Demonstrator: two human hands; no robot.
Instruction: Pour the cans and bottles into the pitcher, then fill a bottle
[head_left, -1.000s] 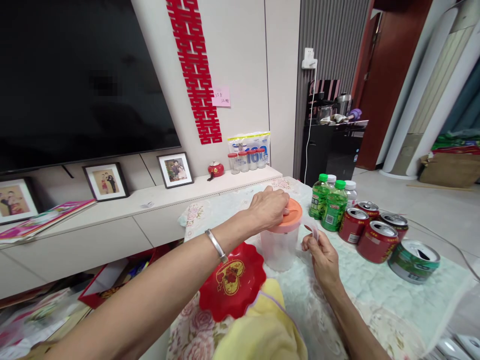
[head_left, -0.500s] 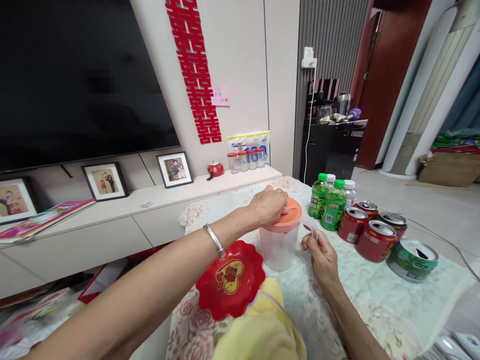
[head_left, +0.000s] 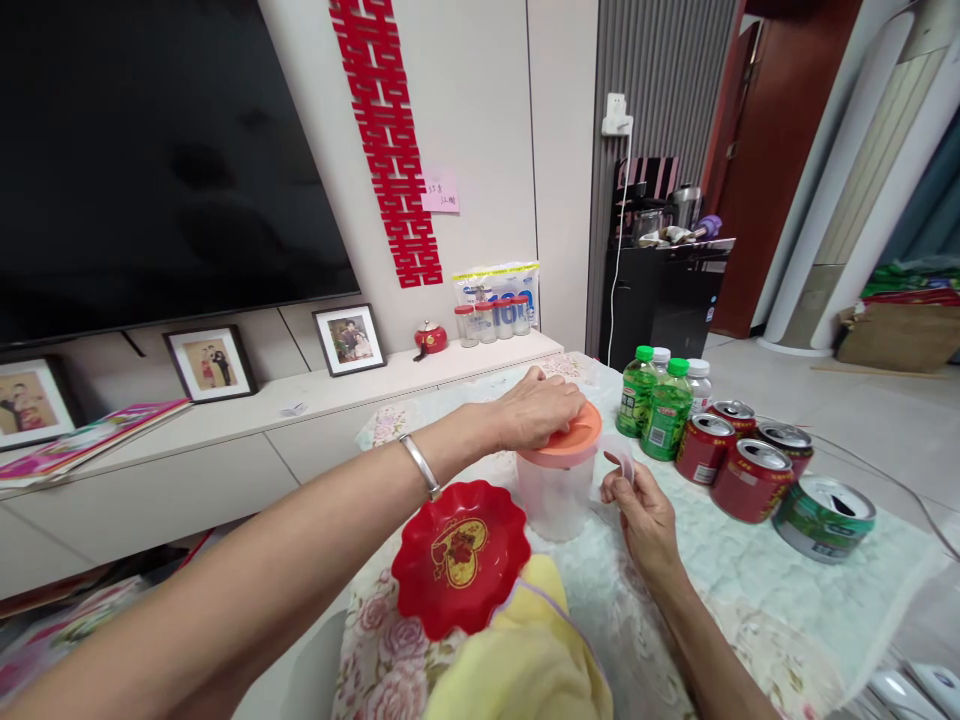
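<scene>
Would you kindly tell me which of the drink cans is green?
The rightmost can, frontmost of the group, is green; the other cans show red sides.

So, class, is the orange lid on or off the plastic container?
On: the orange lid covers the top of the container, under the left hand. Whether it is fastened, I cannot tell.

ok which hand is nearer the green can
Right. The right hand, at the pitcher's handle, is to the left of the green can, apart from it; the left hand, on the orange lid, is farther left and farther back.
</scene>
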